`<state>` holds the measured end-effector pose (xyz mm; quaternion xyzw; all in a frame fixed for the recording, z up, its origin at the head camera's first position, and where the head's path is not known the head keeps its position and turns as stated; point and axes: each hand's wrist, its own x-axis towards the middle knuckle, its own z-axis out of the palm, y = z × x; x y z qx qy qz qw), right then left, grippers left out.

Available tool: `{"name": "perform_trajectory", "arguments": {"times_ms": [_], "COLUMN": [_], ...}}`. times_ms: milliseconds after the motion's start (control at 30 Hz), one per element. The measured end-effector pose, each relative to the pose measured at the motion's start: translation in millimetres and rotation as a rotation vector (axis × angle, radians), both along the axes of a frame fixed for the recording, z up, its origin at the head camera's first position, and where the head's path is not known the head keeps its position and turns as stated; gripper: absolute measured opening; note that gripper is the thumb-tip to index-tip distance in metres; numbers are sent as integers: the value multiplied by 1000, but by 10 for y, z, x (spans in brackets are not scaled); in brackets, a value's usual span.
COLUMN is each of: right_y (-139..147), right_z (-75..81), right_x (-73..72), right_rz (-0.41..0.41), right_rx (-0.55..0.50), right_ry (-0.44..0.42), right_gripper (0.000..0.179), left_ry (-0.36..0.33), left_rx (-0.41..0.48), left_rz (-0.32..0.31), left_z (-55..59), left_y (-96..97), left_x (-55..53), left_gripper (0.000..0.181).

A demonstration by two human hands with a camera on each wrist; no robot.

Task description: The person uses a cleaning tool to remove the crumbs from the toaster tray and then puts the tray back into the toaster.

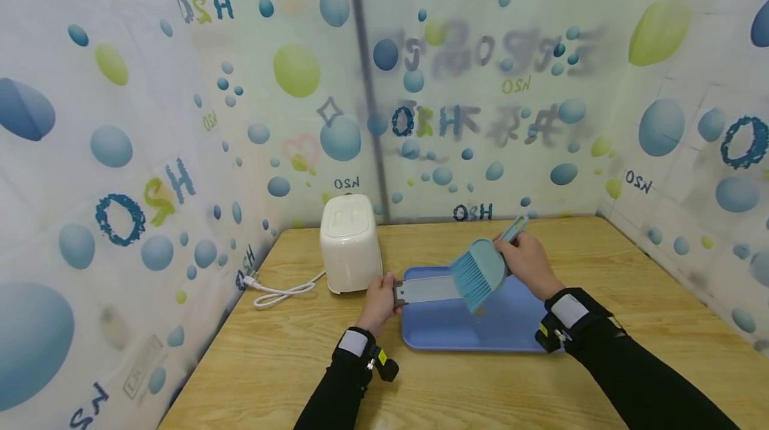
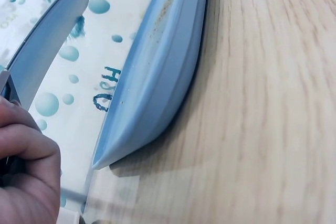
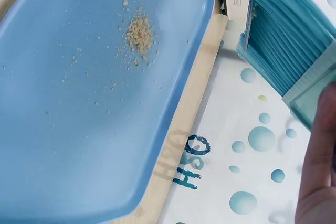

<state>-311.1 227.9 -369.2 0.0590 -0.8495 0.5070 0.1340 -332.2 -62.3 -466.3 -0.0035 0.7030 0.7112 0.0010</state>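
My left hand (image 1: 378, 303) grips the dark end of a flat, pale toaster crumb tray (image 1: 428, 290), held out over the left part of a blue serving tray (image 1: 523, 316). In my right hand (image 1: 533, 264) is the handle of a light-blue hand brush (image 1: 488, 263), tilted with its bristles down against the crumb tray's far end. The right wrist view shows the bristles (image 3: 286, 30) overlapping that end. A small heap of tan crumbs (image 3: 140, 36) lies in the serving tray, with finer bits scattered around it.
A white toaster (image 1: 350, 243) stands just behind my left hand, at the serving tray's left. Its white cord (image 1: 282, 295) lies coiled to the left, the plug near the table's edge. Patterned curtains (image 1: 480, 83) surround the wooden table (image 1: 270, 363) at the back and sides.
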Motion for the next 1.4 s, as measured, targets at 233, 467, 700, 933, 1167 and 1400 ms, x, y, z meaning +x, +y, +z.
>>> {"name": "perform_trajectory", "arguments": {"times_ms": [233, 467, 700, 933, 1167, 1400], "right_y": [124, 171, 236, 228, -17, -343], "right_z": [-27, -37, 10, 139, 305, 409], "right_x": [-15, 3, 9, -5, 0, 9], "right_rz": [-30, -33, -62, -34, 81, 130], "right_rx": [14, 2, 3, -43, -108, -128], "right_ry": [-5, -24, -2, 20, 62, 74], "right_gripper": [37, 38, 41, 47, 44, 43], "left_ry": [-12, -12, -11, -14, -3, -4], "left_rx": [-31, -59, -59, -80, -86, -77], "left_rz": [11, 5, 9, 19, 24, 7], "left_z": [29, 12, -1, 59, 98, 36], "left_y": [-19, -17, -42, -56, -11, 20], "left_x": [7, 13, 10, 29, 62, 25], "left_gripper": [38, 36, 39, 38, 38, 35]}}
